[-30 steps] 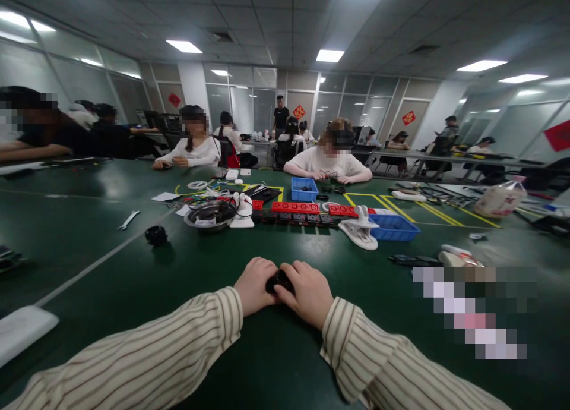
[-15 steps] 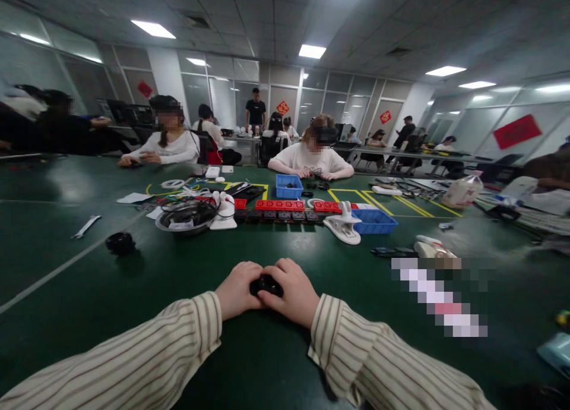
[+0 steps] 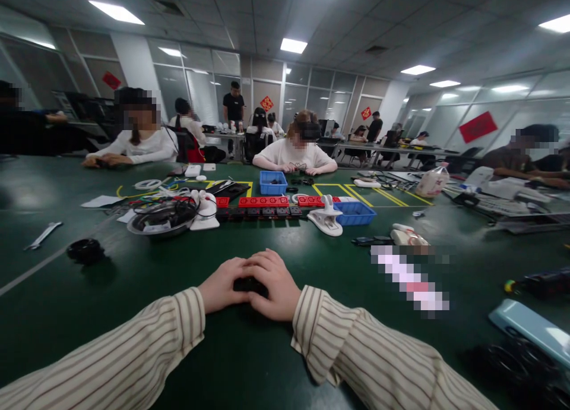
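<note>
Both my hands rest together on the green table, close in front of me. My left hand and my right hand are closed around a small black object, which shows only as a dark patch between the fingers. The right hand's fingers lie over the left hand's. Striped sleeves cover both forearms.
A black round part and a wrench lie to the left. Ahead are a metal bowl of cables, red and black blocks, two blue bins, a white clamp. A phone lies at right. Other people sit around the table.
The view has swung to the right, so table items shifted left in frame. My right hand's fingers have closed further over the black object, hiding more of it.
</note>
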`<state>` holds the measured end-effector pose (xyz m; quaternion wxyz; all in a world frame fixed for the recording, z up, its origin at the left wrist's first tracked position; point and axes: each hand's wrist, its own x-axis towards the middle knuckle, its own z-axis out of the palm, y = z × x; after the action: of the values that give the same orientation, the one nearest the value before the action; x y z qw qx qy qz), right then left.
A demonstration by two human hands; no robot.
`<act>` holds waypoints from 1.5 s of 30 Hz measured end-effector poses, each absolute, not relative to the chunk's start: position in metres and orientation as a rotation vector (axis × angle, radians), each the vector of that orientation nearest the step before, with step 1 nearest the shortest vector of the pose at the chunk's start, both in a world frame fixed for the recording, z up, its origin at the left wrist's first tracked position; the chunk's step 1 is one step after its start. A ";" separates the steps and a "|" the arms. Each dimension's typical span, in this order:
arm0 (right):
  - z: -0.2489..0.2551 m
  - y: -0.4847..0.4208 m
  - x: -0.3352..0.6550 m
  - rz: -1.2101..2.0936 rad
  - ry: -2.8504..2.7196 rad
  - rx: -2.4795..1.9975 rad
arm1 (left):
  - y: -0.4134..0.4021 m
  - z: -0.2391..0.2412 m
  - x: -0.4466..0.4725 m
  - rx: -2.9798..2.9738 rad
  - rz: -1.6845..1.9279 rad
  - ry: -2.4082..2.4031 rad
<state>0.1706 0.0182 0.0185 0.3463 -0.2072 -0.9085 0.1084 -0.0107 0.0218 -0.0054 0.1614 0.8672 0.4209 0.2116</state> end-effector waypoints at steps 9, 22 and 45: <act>0.014 0.018 0.167 0.170 -2.256 -1.006 | 0.014 -0.001 -0.001 2.430 0.607 1.488; 0.017 0.017 0.176 0.323 -2.377 -0.703 | 0.023 0.004 -0.003 2.491 0.504 1.197; 0.018 0.008 0.177 0.256 -2.271 -0.874 | 0.004 0.000 0.015 2.379 0.720 1.416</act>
<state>0.1767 0.0076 0.0179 0.3404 -0.3359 -0.8727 0.0982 0.0153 0.0037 0.0003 0.1402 0.8234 0.4901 0.2492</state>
